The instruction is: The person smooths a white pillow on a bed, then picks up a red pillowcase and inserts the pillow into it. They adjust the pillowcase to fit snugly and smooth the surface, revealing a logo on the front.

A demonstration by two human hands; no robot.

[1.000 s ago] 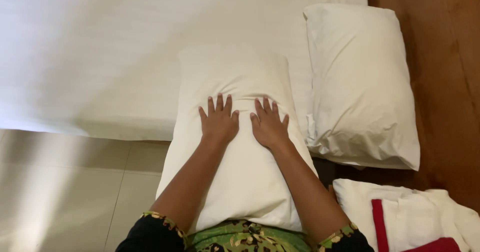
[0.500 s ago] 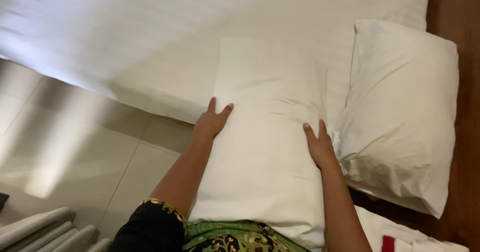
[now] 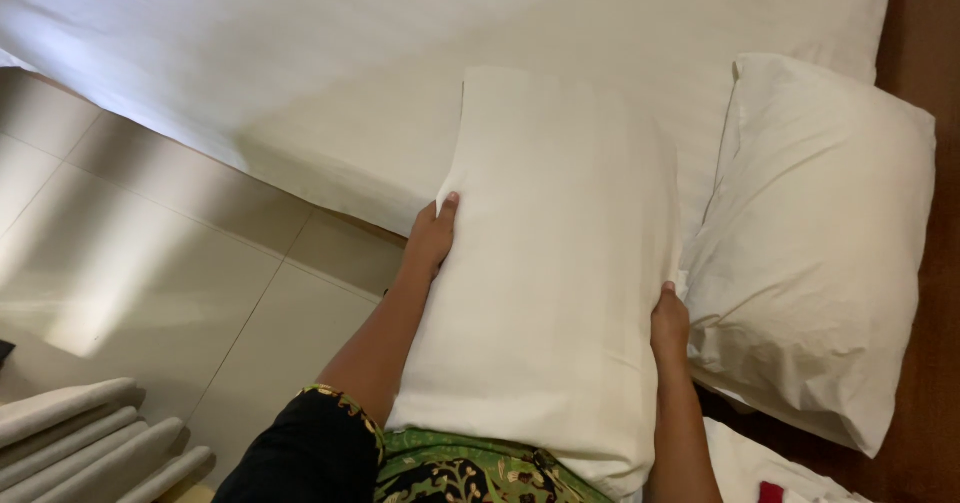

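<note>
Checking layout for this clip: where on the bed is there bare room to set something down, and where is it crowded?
Free: the wide white sheet left of and beyond the held pillow, out to the bed's floor-side edge. Crowded: the right side, where the second pillow presses against the held one at the right hand. The left hand grips the other edge.

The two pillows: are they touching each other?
Touching. The head view shows the held pillow with its right edge pressed against the second pillow near the right hand, with no gap between them there.
</note>
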